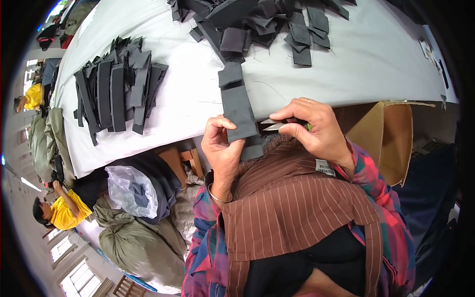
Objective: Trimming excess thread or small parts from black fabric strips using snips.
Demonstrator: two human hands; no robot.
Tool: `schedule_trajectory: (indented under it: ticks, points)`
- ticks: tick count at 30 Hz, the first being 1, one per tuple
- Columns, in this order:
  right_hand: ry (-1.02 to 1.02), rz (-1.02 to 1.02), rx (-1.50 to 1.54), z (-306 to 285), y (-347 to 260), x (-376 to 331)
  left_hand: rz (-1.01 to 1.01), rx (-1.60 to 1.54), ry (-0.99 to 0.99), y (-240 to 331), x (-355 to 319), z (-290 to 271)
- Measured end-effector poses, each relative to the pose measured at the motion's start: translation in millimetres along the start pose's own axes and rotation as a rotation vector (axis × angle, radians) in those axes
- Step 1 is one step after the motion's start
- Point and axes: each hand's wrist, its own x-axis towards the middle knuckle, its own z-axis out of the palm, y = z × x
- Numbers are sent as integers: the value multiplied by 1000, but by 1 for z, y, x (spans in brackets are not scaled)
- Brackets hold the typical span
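My left hand (pixel 222 146) pinches a dark grey fabric strip (pixel 240 109) between thumb and fingers, near the table's front edge. The strip runs up over the white-covered table toward a loose heap of dark grey fabric pieces (pixel 247 29). In my right hand (pixel 311 123) is a pair of small thread snips (pixel 273 125), gripped between thumb and fingers. Their two pointed blades stand apart and face the strip's right edge, close to it. Frayed threads hang around the strip's lower end.
Stacked dark grey strips (pixel 118 84) lie on the table's left. A cardboard box (pixel 381 133) stands below the table edge at right. At lower left are a clear plastic bag (pixel 131 190) and a large olive sack (pixel 138 242). Two people in yellow shirts (pixel 71 209) are farther left.
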Motion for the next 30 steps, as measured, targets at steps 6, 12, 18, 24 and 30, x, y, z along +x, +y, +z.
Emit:
schedule_trajectory:
  ticks: [6,12,18,24,30]
  points:
    - [45,-17,-64,12,3,2,2,-17,24,-1,0,1]
    - [64,-3,-57,17,1,6,27,-29,32,-5,0,0]
    - [57,-18,-79,18,-1,9,24,-58,37,-4,2,4]
    - [53,-48,-130,18,2,8,18,-64,53,-5,2,5]
    - [73,-47,-172,17,0,11,-15,-45,70,-5,3,6]
